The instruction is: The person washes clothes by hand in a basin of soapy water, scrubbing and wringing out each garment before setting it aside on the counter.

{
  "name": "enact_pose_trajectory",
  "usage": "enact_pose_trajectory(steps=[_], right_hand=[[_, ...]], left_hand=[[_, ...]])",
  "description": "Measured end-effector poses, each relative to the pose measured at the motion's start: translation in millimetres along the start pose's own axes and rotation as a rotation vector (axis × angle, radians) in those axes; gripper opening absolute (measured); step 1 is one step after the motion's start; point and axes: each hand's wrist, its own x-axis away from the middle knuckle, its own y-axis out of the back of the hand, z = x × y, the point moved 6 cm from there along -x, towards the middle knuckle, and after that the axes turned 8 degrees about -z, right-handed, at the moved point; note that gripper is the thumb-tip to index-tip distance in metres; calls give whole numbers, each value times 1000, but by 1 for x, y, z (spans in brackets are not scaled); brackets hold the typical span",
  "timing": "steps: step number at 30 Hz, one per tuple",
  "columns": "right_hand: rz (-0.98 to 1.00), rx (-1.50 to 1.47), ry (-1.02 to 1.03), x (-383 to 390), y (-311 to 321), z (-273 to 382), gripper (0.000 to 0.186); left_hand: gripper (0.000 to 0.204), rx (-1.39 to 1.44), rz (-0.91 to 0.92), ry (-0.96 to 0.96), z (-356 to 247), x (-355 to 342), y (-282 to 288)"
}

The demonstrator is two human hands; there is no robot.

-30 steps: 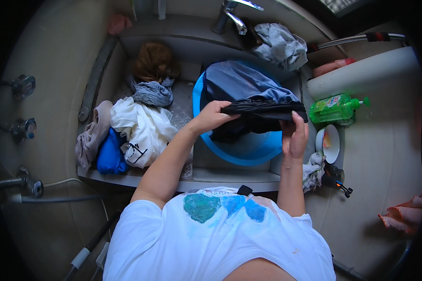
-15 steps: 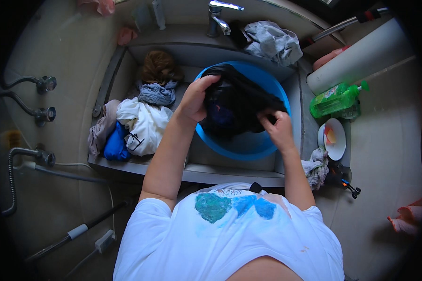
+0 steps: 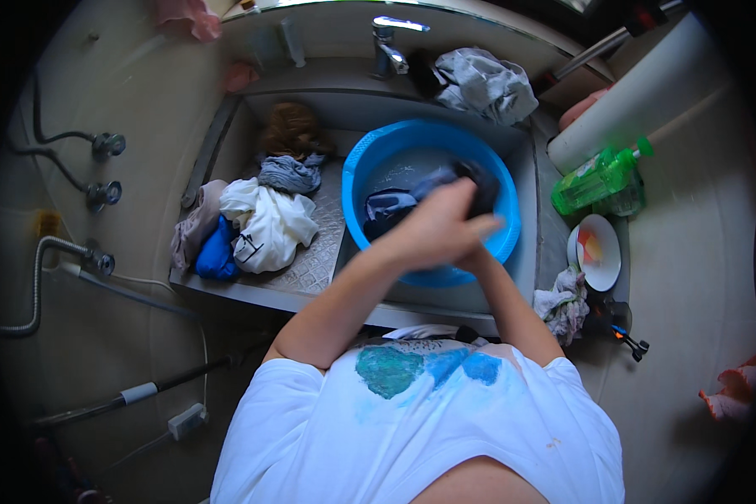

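Being bunched over blue basin [image 3: 354, 176], probably so drips get caught: dark cloth [image 3: 481, 191]. Left hand [image 3: 443, 223] crossed over right hand [image 3: 476, 257]; fingers blurred, grip can't be told.

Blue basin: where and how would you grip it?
Likely the rim of the blue basin, at left and right, coming from above: its round rim is bare on both sides, and its right edge sits near the wall of the sink, leaving little side room.
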Motion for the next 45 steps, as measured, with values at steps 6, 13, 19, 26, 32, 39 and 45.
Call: enact_pose_trajectory(steps=[6, 13, 19, 26, 32, 39, 45], right_hand=[[45, -505, -305, -5, 16, 11, 50], [80, -632, -373, 4, 32, 55, 48], [61, -668, -350, 7, 51, 84, 46], [16, -658, -288, 12, 70, 116, 44], [-143, -557, -279, 3, 94, 110, 42], [-99, 414, 76, -32, 53, 92, 39], [-163, -782, -400, -23, 13, 9, 37]], left_hand=[[47, -382, 227, -215, -13, 52, -62], [22, 212, -193, -218, 47, 59, -14], [27, 61, -389, 256, 183, 65, 4], [56, -43, -516, 243, 213, 27, 25], [32, 629, -292, 492, 189, 1, 24], [32, 762, 108, 163, 122, -18, 26], [43, 379, -34, 198, 128, -34, 37]])
